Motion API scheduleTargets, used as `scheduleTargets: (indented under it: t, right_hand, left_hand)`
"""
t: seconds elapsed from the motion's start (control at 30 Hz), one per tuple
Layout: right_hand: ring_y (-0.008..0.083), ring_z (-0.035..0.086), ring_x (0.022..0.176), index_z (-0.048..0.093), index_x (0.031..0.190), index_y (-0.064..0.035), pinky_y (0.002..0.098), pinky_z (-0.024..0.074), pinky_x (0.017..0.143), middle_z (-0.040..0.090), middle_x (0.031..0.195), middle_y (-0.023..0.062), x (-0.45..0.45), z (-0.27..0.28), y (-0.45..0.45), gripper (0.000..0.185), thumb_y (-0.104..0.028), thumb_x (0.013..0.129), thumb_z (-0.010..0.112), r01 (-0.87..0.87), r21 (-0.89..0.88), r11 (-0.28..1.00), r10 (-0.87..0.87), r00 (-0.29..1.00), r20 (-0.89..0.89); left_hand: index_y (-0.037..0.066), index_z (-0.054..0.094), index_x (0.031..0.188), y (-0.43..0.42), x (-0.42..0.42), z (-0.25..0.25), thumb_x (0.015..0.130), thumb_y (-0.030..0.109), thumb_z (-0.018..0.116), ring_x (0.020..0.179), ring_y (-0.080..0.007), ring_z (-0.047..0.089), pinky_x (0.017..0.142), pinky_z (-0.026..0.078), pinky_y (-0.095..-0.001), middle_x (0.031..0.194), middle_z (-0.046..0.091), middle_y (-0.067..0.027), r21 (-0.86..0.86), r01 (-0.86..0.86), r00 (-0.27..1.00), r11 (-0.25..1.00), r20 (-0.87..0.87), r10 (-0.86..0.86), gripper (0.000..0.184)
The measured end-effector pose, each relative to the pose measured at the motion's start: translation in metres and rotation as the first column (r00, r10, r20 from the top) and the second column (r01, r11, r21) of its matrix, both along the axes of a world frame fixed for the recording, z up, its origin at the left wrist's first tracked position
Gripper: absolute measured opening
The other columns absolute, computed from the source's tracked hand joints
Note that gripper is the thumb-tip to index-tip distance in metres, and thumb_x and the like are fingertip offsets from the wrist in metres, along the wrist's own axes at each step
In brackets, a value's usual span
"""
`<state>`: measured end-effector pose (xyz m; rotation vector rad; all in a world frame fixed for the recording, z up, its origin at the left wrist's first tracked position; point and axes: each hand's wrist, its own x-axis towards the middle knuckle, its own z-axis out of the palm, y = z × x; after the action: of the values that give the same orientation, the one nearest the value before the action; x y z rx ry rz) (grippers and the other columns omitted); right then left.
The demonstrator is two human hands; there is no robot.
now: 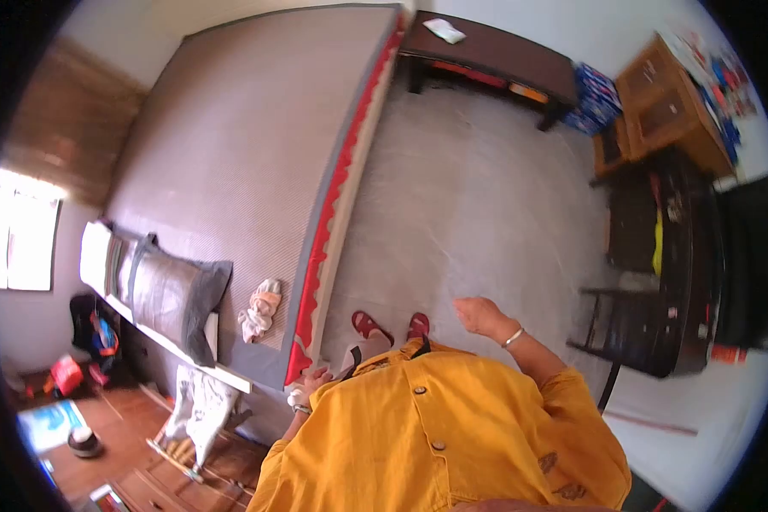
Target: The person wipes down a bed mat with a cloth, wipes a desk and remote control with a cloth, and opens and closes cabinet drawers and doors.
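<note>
My left hand (pixel 313 381) is low beside the near corner of the bed (pixel 230 119), next to its red scalloped trim (pixel 314 269). Its fingers look curled at a bit of white cloth (pixel 297 396), too small to make out well. Over the grey floor, my right hand (pixel 482 317) hangs with its fingers curled together, and nothing shows in it. A bracelet circles that wrist. On the bed, a crumpled pale cloth (pixel 261 310) lies to the right of a grey pillow (pixel 166 290).
A dark bench (pixel 495 60) with a white packet (pixel 444 31) stands at the far wall. Wooden cabinets (pixel 657 107), a dark desk (pixel 687 230) and a chair (pixel 627 333) line the right side. A cloth-draped chair (pixel 200 414) is at lower left.
</note>
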<state>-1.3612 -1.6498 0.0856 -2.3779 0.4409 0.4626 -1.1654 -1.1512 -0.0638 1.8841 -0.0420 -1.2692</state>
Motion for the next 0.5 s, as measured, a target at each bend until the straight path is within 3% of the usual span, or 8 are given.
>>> scheduleTargets:
  t: [0.03,0.1,0.13,0.17,0.27,0.37,0.4,0.5]
  right_hand:
    - [0.0381,0.059,0.094,0.059,0.108,-0.0046,0.0448,0.0486,0.079,0.063,0.102,0.0191,0.018,-0.001,-0.001,0.027,-0.017,0.086,0.051,-0.081,-0.002,0.997,0.081,0.996,-0.047]
    - [0.0389,0.059,0.087,0.057,0.107,-0.0069,0.0494,0.0475,0.075,0.063,0.095,0.0173,0.039,-0.004,0.003,0.025,-0.016,0.084,0.053,-0.115,-0.001,0.993,0.112,0.969,0.220]
    - [0.0379,0.059,0.087,0.056,0.111,-0.0080,0.0483,0.0480,0.075,0.063,0.097,0.0170,0.054,-0.008,0.000,0.029,-0.015,0.083,0.055,-0.187,0.000,0.982,0.182,0.959,0.218]
    - [0.0373,0.060,0.087,0.057,0.112,-0.0078,0.0465,0.0486,0.075,0.063,0.096,0.0170,0.069,-0.010,-0.001,0.030,-0.015,0.083,0.057,-0.222,-0.018,0.975,0.219,0.938,0.270]
    - [0.0372,0.060,0.086,0.058,0.110,-0.0062,0.0451,0.0491,0.075,0.064,0.094,0.0174,0.116,0.010,-0.002,0.029,-0.016,0.082,0.057,-0.253,0.004,0.967,0.248,0.950,0.190]
    - [0.0375,0.061,0.083,0.059,0.107,-0.0047,0.0443,0.0491,0.072,0.064,0.091,0.0177,0.153,0.022,-0.008,0.027,-0.015,0.082,0.056,-0.263,0.012,0.965,0.257,0.952,0.169]
    - [0.0376,0.061,0.082,0.059,0.106,-0.0041,0.0442,0.0491,0.072,0.063,0.090,0.0179,0.167,0.026,-0.008,0.027,-0.015,0.082,0.056,-0.274,0.020,0.962,0.267,0.951,0.158]
    - [0.0376,0.060,0.080,0.059,0.105,-0.0039,0.0438,0.0489,0.070,0.063,0.088,0.0175,0.210,0.035,-0.007,0.026,-0.014,0.082,0.055,-0.314,0.014,0.949,0.307,0.936,0.171]
  left_hand:
    - [-0.006,0.052,0.124,-0.017,0.002,0.022,0.079,0.022,0.062,0.091,-0.0194,0.064,0.078,0.051,-0.0285,0.100,0.066,-0.0139,0.090,-0.050,0.999,0.995,0.020,0.048,0.054]
    - [-0.004,0.055,0.122,-0.060,0.004,0.087,0.077,0.023,0.061,0.093,-0.0220,0.065,0.080,0.051,-0.0314,0.103,0.067,-0.0154,0.259,-0.162,0.986,0.952,0.065,0.151,0.053]
    - [-0.003,0.058,0.120,-0.059,0.005,0.094,0.076,0.023,0.061,0.095,-0.0233,0.065,0.082,0.051,-0.0327,0.104,0.067,-0.0155,0.375,-0.186,0.982,0.908,0.089,0.165,0.051]
    - [-0.001,0.060,0.118,-0.050,0.002,0.073,0.075,0.024,0.061,0.097,-0.0245,0.064,0.085,0.050,-0.0337,0.107,0.066,-0.0151,0.325,-0.246,0.969,0.913,0.105,0.224,0.050]
    - [0.001,0.061,0.117,-0.050,0.015,0.019,0.074,0.026,0.059,0.106,-0.0279,0.061,0.093,0.046,-0.0345,0.113,0.064,-0.0184,0.275,-0.319,0.948,0.907,0.103,0.302,0.050]
    - [-0.001,0.059,0.118,-0.065,0.046,0.020,0.074,0.025,0.058,0.110,-0.0297,0.059,0.096,0.043,-0.0338,0.116,0.062,-0.0206,0.234,-0.377,0.926,0.896,0.070,0.371,0.051]
    - [0.000,0.063,0.111,-0.067,0.050,0.006,0.074,0.025,0.055,0.105,-0.0330,0.060,0.093,0.045,-0.0354,0.110,0.062,-0.0237,0.175,-0.430,0.901,0.886,0.140,0.410,0.045]
    - [0.002,0.065,0.101,-0.079,0.087,0.032,0.074,0.024,0.053,0.099,-0.0357,0.060,0.089,0.046,-0.0380,0.102,0.062,-0.0250,0.113,-0.452,0.888,0.885,0.148,0.435,0.037]
